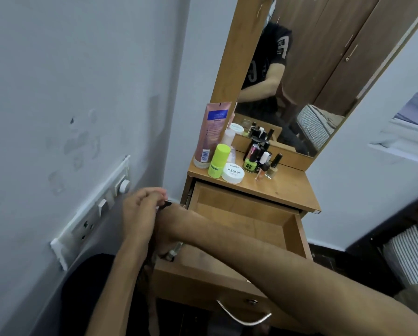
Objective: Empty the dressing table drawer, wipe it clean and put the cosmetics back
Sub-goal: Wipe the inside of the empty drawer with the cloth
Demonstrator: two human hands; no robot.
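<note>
The wooden drawer [297, 235] of the dressing table is pulled far out and its bare bottom shows no cosmetics. On the tabletop [288, 190] stand a pink tube [209, 134], a green stick [217, 163], a white jar [232, 172] and several nail polish bottles [261, 161]. My left hand [141, 209] is left of the drawer with its fingers curled, pinching a small black item [168, 202]. My right forearm [263, 253] crosses over the drawer to that spot. The right hand itself is hidden behind the left hand. Something small and metallic [176, 248] shows under the forearm.
A tall mirror [312, 69] rises behind the cosmetics. A white switch panel [98, 207] sits on the wall close to my left. The drawer's metal handle [241, 316] juts toward me. Striped bedding [411, 255] lies at the right.
</note>
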